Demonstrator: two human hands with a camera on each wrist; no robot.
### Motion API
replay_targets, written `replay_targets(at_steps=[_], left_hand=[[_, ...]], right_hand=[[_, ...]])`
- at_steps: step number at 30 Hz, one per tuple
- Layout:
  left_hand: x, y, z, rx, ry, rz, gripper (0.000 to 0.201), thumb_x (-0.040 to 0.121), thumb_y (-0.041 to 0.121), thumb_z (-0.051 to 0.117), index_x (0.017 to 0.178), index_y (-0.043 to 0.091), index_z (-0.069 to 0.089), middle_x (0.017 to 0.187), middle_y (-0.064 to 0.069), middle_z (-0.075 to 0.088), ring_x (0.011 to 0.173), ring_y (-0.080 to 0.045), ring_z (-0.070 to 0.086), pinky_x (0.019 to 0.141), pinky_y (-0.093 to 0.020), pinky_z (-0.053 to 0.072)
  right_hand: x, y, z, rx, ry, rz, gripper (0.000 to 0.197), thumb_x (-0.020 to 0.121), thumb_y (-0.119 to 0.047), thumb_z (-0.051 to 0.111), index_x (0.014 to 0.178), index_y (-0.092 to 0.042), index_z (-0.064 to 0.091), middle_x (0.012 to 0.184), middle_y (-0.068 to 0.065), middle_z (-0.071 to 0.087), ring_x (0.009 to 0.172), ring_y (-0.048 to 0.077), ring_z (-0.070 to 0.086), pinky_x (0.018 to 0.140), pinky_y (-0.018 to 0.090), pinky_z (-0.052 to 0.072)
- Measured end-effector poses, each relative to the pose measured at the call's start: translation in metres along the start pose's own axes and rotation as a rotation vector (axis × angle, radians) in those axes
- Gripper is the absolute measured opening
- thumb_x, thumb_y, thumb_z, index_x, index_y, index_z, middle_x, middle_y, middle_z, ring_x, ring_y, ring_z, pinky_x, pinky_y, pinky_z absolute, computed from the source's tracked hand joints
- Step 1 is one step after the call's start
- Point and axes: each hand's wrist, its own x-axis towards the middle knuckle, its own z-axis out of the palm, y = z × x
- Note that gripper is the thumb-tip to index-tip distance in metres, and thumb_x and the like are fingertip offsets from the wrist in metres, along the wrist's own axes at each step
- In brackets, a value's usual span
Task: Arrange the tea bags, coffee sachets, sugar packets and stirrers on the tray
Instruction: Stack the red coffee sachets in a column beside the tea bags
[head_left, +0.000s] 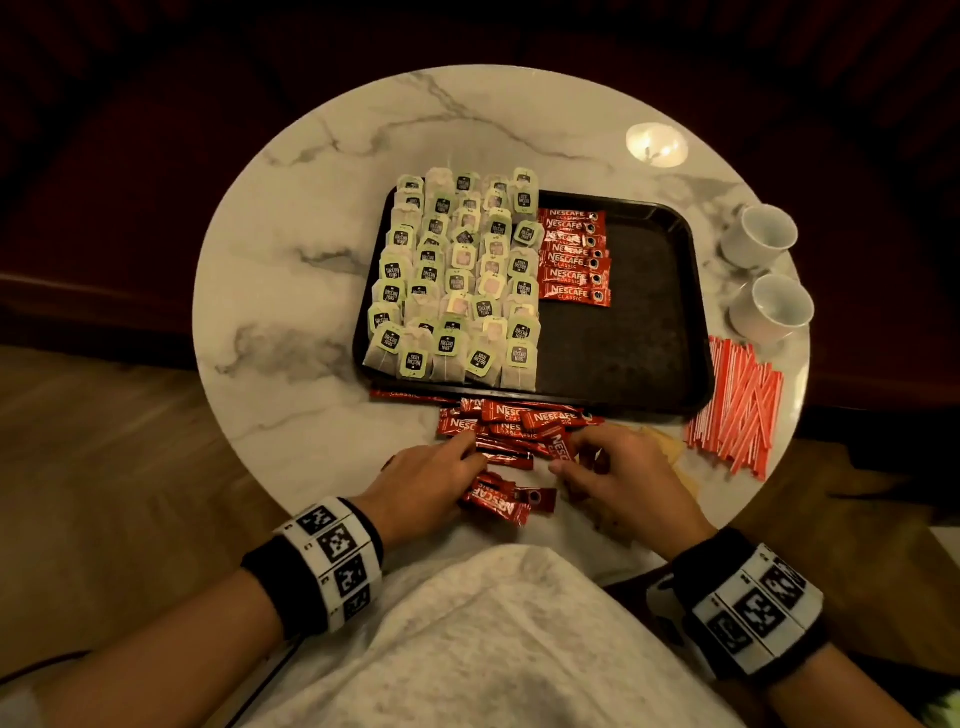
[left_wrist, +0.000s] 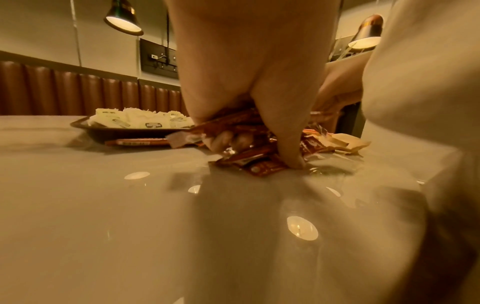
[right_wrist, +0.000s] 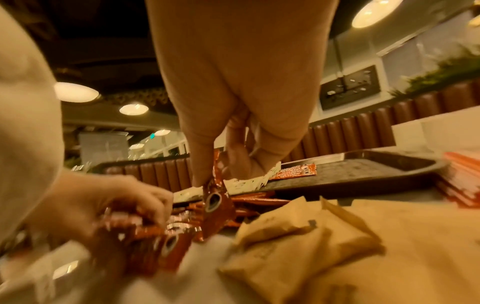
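A black tray (head_left: 623, 332) holds rows of green-tagged tea bags (head_left: 457, 275) on its left half and a column of red coffee sachets (head_left: 574, 254) beside them. Loose red sachets (head_left: 514, 421) lie piled on the marble in front of the tray. My left hand (head_left: 462, 462) rests on this pile, its fingers curled round a bunch of sachets (left_wrist: 241, 158). My right hand (head_left: 571, 462) pinches a single red sachet (right_wrist: 217, 205) between thumb and fingers, just right of the left hand. Brown sugar packets (right_wrist: 298, 242) lie under and right of the right hand. Red-and-white stirrers (head_left: 737, 410) lie right of the tray.
Two white cups (head_left: 761, 234) (head_left: 774, 306) stand at the round marble table's (head_left: 322, 249) right edge, above the stirrers. The tray's right half is bare. My lap in a light garment (head_left: 493, 639) meets the table's near edge. Dark padded seating lies beyond the table.
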Motion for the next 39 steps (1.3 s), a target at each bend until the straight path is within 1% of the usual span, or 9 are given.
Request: replay_targets(at_steps=[5, 9, 12, 17, 22, 27, 32, 35, 39], left_hand=[[0.001, 0.004, 0.006, 0.128, 0.065, 0.093, 0.041, 0.092, 0.029, 0.062, 0.128, 0.014, 0.051, 0.129, -0.005, 0.057, 0.116, -0.020, 0.050, 0.099, -0.034, 0.042], [-0.001, -0.009, -0.006, -0.141, 0.191, -0.037, 0.037, 0.087, 0.017, 0.066, 0.120, 0.015, 0.051, 0.114, -0.004, 0.060, 0.107, -0.019, 0.048, 0.088, -0.038, 0.048], [0.002, -0.016, -0.030, -0.509, 0.238, -0.161, 0.035, 0.090, 0.005, 0.059, 0.121, 0.015, 0.046, 0.108, 0.000, 0.050, 0.102, -0.014, 0.047, 0.086, -0.028, 0.044], [0.015, -0.015, -0.070, -1.070, 0.299, -0.255, 0.025, 0.096, 0.034, 0.052, 0.120, 0.029, 0.049, 0.112, 0.000, 0.067, 0.106, -0.013, 0.064, 0.090, -0.033, 0.054], [0.024, -0.011, -0.086, -1.262, 0.347, -0.273, 0.028, 0.098, 0.019, 0.052, 0.125, 0.027, 0.048, 0.105, 0.003, 0.070, 0.093, 0.000, 0.068, 0.078, -0.021, 0.055], [0.030, -0.009, -0.093, -1.403, 0.431, -0.306, 0.037, 0.094, 0.017, 0.059, 0.129, 0.023, 0.051, 0.107, 0.003, 0.072, 0.094, -0.008, 0.070, 0.077, -0.020, 0.056], [0.036, -0.014, -0.098, -1.417, 0.517, -0.348, 0.050, 0.086, 0.031, 0.066, 0.132, 0.023, 0.051, 0.118, 0.001, 0.069, 0.104, -0.013, 0.068, 0.093, -0.034, 0.054], [0.039, -0.018, -0.096, -1.446, 0.610, -0.392, 0.062, 0.075, 0.041, 0.071, 0.132, 0.025, 0.052, 0.116, 0.004, 0.070, 0.105, -0.014, 0.068, 0.096, -0.041, 0.053], [0.044, -0.022, -0.094, -1.469, 0.644, -0.399, 0.055, 0.079, 0.033, 0.072, 0.130, 0.029, 0.052, 0.113, 0.009, 0.071, 0.106, -0.010, 0.067, 0.091, -0.038, 0.055]], right_hand=[[0.003, -0.014, -0.013, 0.370, 0.028, 0.048, 0.008, 0.091, -0.029, 0.068, 0.097, -0.024, 0.070, 0.091, -0.010, 0.068, 0.073, -0.010, 0.061, 0.060, 0.008, 0.045], [0.011, -0.019, -0.023, 0.610, 0.042, 0.065, 0.014, 0.095, -0.028, 0.062, 0.101, -0.022, 0.072, 0.092, -0.009, 0.074, 0.080, -0.007, 0.066, 0.063, 0.007, 0.047], [0.019, -0.022, -0.028, 0.758, 0.056, 0.086, 0.020, 0.098, -0.028, 0.055, 0.105, -0.015, 0.069, 0.095, -0.006, 0.073, 0.088, 0.001, 0.069, 0.070, 0.013, 0.052], [0.039, -0.033, -0.034, 0.828, 0.037, 0.071, 0.020, 0.103, -0.029, 0.045, 0.110, -0.013, 0.054, 0.083, 0.002, 0.067, 0.070, 0.017, 0.067, 0.060, 0.026, 0.057], [0.054, -0.047, -0.034, 0.768, -0.008, -0.041, 0.019, 0.102, -0.035, 0.047, 0.110, -0.024, 0.061, 0.078, 0.002, 0.059, 0.058, 0.023, 0.053, 0.048, 0.030, 0.048], [0.073, -0.057, -0.028, 0.721, -0.066, -0.044, 0.024, 0.102, -0.035, 0.048, 0.119, -0.028, 0.063, 0.098, -0.015, 0.059, 0.083, -0.001, 0.055, 0.076, 0.020, 0.043], [0.086, -0.069, -0.032, 0.702, -0.079, -0.078, 0.021, 0.099, -0.027, 0.057, 0.116, -0.021, 0.067, 0.090, -0.010, 0.052, 0.067, 0.000, 0.054, 0.055, 0.019, 0.044], [0.089, -0.068, -0.040, 0.756, -0.076, -0.078, 0.015, 0.094, -0.022, 0.065, 0.107, -0.014, 0.069, 0.069, -0.015, 0.059, 0.051, 0.003, 0.051, 0.048, 0.020, 0.043], [0.093, -0.061, -0.047, 0.959, -0.058, -0.024, 0.017, 0.087, -0.011, 0.070, 0.103, -0.008, 0.064, 0.077, -0.003, 0.066, 0.058, 0.008, 0.060, 0.050, 0.020, 0.049]])
